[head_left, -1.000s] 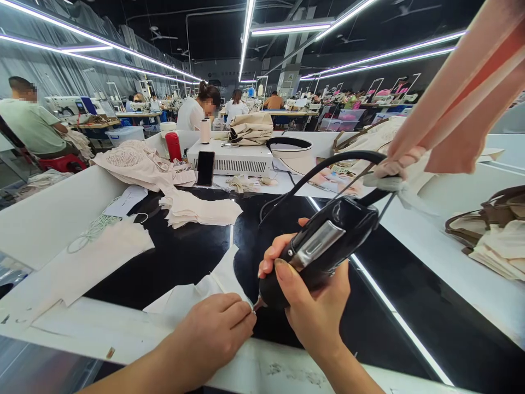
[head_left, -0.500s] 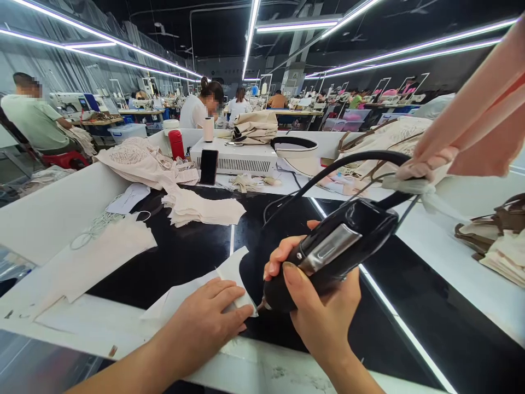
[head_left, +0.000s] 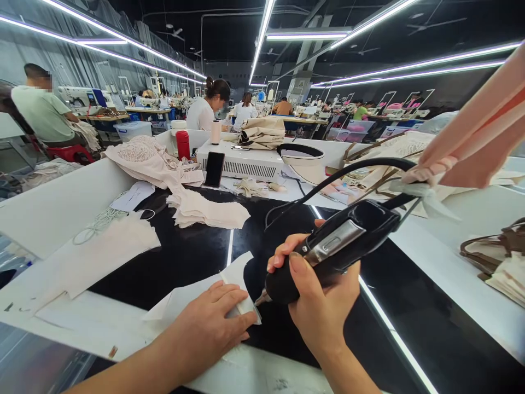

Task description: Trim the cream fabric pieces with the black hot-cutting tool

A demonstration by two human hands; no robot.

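Note:
Fingers wrapped round a black corded handheld power tool (head_left: 328,254) with a pointed metal tip, my right hand (head_left: 315,295) is closed on it. The tip slants down to the left and meets the curved right edge of a small stack of white fabric pieces (head_left: 243,269), or sits very near it. Palm down, my left hand (head_left: 213,323) lies flat on the stack, thumb and fingers apart, close to the tip. Part of the stack is hidden under that hand. Pink cloth (head_left: 463,142) is knotted round the tool's cord and stretches to the upper right.
Stacked cream fabric (head_left: 209,208) lies on the black tabletop (head_left: 197,246). More cloth pieces (head_left: 118,249) are at the left. A phone (head_left: 214,169), red bottle (head_left: 182,144) and white box (head_left: 241,161) stand behind. Brown-strapped items (head_left: 496,251) lie right. Several people work beyond.
The tool tip has shifted slightly up along the edge of the white fabric, away from its lower corner. My left hand stays on the stack. The whole view has shifted a little.

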